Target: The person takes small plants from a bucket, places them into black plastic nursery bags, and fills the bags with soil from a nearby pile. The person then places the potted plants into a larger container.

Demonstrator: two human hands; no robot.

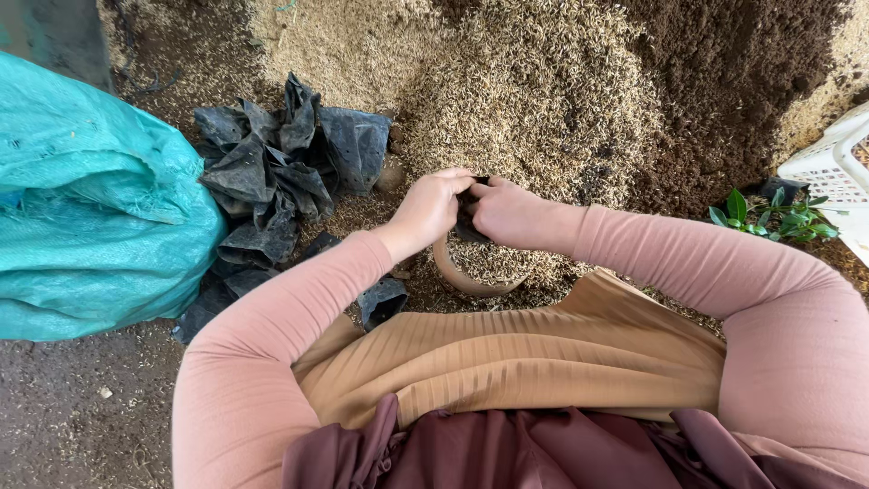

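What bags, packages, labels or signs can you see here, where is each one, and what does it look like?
Woven sack: far left, bulging, teal.
Pile of empty grow bags: left of the hands, crumpled, black plastic.
Small black bag: pinched between left hand and right hand.
Crate: right edge, white lattice plastic.
No labels, signs or screens visible.

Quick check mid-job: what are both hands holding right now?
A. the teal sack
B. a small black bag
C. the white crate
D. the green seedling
B: the left hand and right hand meet on a small black bag above the bowl of husks; the crate, seedling and sack lie apart, untouched.
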